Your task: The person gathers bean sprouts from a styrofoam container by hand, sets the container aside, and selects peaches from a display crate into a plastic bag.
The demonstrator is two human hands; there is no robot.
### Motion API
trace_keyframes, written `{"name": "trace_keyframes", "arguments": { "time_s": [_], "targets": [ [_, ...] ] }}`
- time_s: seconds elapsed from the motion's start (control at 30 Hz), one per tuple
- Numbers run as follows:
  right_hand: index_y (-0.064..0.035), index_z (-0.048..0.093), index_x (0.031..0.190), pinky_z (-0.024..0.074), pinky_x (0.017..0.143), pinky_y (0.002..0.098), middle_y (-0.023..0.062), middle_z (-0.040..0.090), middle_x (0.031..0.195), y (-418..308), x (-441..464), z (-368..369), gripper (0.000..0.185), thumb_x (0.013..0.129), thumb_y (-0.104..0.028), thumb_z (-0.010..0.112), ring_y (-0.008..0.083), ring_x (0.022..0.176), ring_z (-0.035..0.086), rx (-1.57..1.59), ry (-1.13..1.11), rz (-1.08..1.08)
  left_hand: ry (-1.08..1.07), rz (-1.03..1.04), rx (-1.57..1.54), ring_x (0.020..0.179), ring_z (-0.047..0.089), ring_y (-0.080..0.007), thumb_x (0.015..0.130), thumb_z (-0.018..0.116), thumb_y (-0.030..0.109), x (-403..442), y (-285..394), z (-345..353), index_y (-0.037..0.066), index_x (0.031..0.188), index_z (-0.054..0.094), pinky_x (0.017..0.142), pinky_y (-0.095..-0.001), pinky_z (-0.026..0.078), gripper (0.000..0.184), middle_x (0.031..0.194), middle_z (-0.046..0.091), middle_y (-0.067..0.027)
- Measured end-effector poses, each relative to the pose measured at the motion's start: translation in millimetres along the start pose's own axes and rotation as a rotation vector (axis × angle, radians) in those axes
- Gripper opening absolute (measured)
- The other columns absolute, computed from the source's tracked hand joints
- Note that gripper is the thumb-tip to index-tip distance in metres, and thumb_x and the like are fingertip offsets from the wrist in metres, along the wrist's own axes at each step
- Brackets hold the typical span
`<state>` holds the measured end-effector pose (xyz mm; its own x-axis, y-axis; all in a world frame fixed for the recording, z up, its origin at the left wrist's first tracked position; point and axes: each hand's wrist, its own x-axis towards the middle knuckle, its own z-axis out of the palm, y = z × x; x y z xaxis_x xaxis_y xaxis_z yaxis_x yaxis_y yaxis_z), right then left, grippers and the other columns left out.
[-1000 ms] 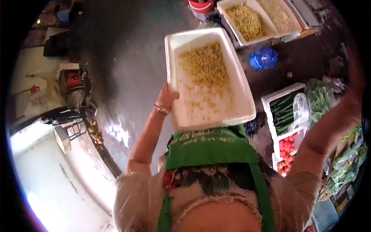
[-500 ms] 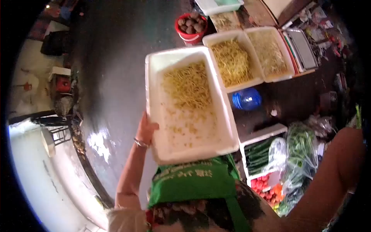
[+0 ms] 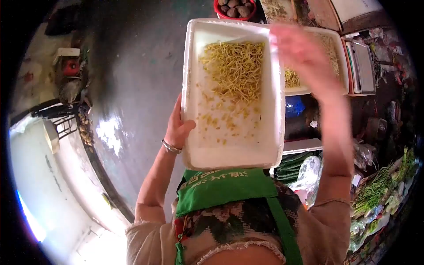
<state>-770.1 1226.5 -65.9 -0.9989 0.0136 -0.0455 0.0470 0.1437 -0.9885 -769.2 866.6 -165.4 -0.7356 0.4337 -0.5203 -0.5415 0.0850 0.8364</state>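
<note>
A white foam box (image 3: 229, 158) is held up in front of my green apron (image 3: 232, 196). Bean sprouts (image 3: 238, 66) lie heaped in its far half, with loose bits scattered over the bottom nearer to me. My left hand (image 3: 179, 128) grips the box's left wall, thumb over the rim. At the far right corner of the box is my right hand (image 3: 300, 51), smeared by motion; its fingers cannot be made out, nor whether they touch the rim. Behind that hand, more sprouts (image 3: 292, 78) show in another white box (image 3: 296, 91).
A red bucket (image 3: 217, 9) of brown roundish produce stands beyond the box. Stacked flat trays (image 3: 364, 66) are at the right. A blue plastic container (image 3: 293, 107), long dark-green vegetables (image 3: 291, 170) and leafy greens (image 3: 373, 192) lie on the right side.
My right arm has swung in from the far right to the box's far right corner. The box has moved slightly right and straightened in view; my left hand keeps its grip.
</note>
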Motion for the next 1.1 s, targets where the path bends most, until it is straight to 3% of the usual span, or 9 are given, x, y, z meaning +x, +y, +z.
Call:
{"name": "trace_keyframes", "arguments": {
  "time_s": [0.07,0.17,0.3,0.4,0.5,0.67,0.77,0.97,1.1],
  "targets": [
    [-0.0122,0.033,0.149,0.0395,0.108,0.0497,0.0212,0.034,0.151,64.6,9.6,32.4,0.086,0.080,-0.034,0.078,0.0349,0.137,0.038,-0.331,-0.029,0.259,0.034,0.046,0.032,0.126,0.047,-0.0202,0.064,0.052,-0.009,3.9,2.2,10.3,0.004,0.153,0.023,0.104,-0.0339,0.040,0.095,0.139,0.047,-0.0111],
    [-0.0118,0.029,0.151,0.0314,0.113,0.0464,0.0184,0.031,0.154,157.9,38.1,53.8,0.098,0.073,-0.041,0.081,0.0383,0.141,0.031,-0.560,-0.041,0.419,0.065,0.134,0.230,0.125,0.048,-0.0190,0.065,0.049,-0.011,5.4,-3.6,7.0,0.004,0.153,0.024,0.103,-0.0327,0.041,0.093,0.139,0.048,-0.0103],
    [-0.0054,0.027,0.150,0.0306,0.114,0.0471,0.0320,0.025,0.151,176.7,58.9,88.0,0.105,0.069,-0.043,0.083,0.0477,0.140,0.027,-0.771,0.143,0.459,0.047,0.182,0.542,0.125,0.048,-0.0183,0.065,0.047,-0.012,5.3,10.5,2.4,0.004,0.153,0.025,0.104,-0.0311,0.041,0.092,0.142,0.046,-0.0100],
    [-0.0052,0.037,0.143,0.0355,0.109,0.0492,0.0370,0.029,0.143,223.6,60.6,111.9,0.093,0.069,-0.037,0.083,0.0520,0.131,0.035,-0.861,0.321,0.381,0.043,0.213,0.613,0.126,0.044,-0.0264,0.064,0.052,-0.008,3.7,16.3,11.0,0.005,0.152,0.027,0.107,-0.0364,0.036,0.092,0.138,0.047,-0.0135],
    [-0.0080,0.054,0.117,0.0397,0.098,0.0536,0.0261,0.042,0.119,236.3,54.4,113.4,0.050,0.073,-0.015,0.075,0.0482,0.111,0.044,-0.613,0.395,0.197,0.029,0.226,0.659,0.127,0.041,-0.0338,0.064,0.056,-0.004,7.9,16.6,10.2,0.006,0.151,0.028,0.111,-0.0415,0.030,0.093,0.137,0.047,-0.0169],
    [-0.0110,0.056,0.114,0.0361,0.102,0.0521,0.0222,0.043,0.122,241.3,15.2,129.5,0.043,0.074,-0.002,0.069,0.0451,0.116,0.042,-1.000,0.259,-0.001,0.040,0.211,0.644,0.127,0.041,-0.0338,0.064,0.056,-0.003,9.8,8.9,12.3,0.005,0.151,0.027,0.111,-0.0415,0.030,0.092,0.138,0.047,-0.0173],
    [-0.0171,0.045,0.136,0.0285,0.111,0.0526,0.0255,0.037,0.140,237.8,8.3,133.4,0.074,0.070,-0.014,0.080,0.0459,0.129,0.036,-0.732,0.201,0.195,0.055,0.166,0.613,0.127,0.042,-0.0338,0.064,0.056,-0.003,11.7,10.0,12.4,0.004,0.151,0.027,0.111,-0.0417,0.031,0.092,0.137,0.047,-0.0179],
    [-0.0268,0.019,0.154,0.0171,0.119,0.0517,0.0242,0.012,0.158,218.5,36.8,102.1,0.122,0.056,-0.030,0.091,0.0439,0.145,0.018,-0.523,0.113,0.169,0.033,0.224,0.797,0.125,0.043,-0.0350,0.062,0.055,-0.004,3.7,25.0,21.3,0.003,0.151,0.025,0.109,-0.0425,0.034,0.094,0.136,0.047,-0.0192],
    [-0.0262,0.026,0.151,0.0214,0.117,0.0523,0.0234,0.012,0.157,208.9,28.8,104.5,0.109,0.061,-0.019,0.087,0.0462,0.143,0.021,-0.653,-0.185,0.377,0.049,0.208,0.749,0.125,0.042,-0.0362,0.062,0.055,-0.004,3.6,23.8,26.7,0.002,0.151,0.026,0.110,-0.0431,0.033,0.094,0.137,0.047,-0.0194]
  ]
}}
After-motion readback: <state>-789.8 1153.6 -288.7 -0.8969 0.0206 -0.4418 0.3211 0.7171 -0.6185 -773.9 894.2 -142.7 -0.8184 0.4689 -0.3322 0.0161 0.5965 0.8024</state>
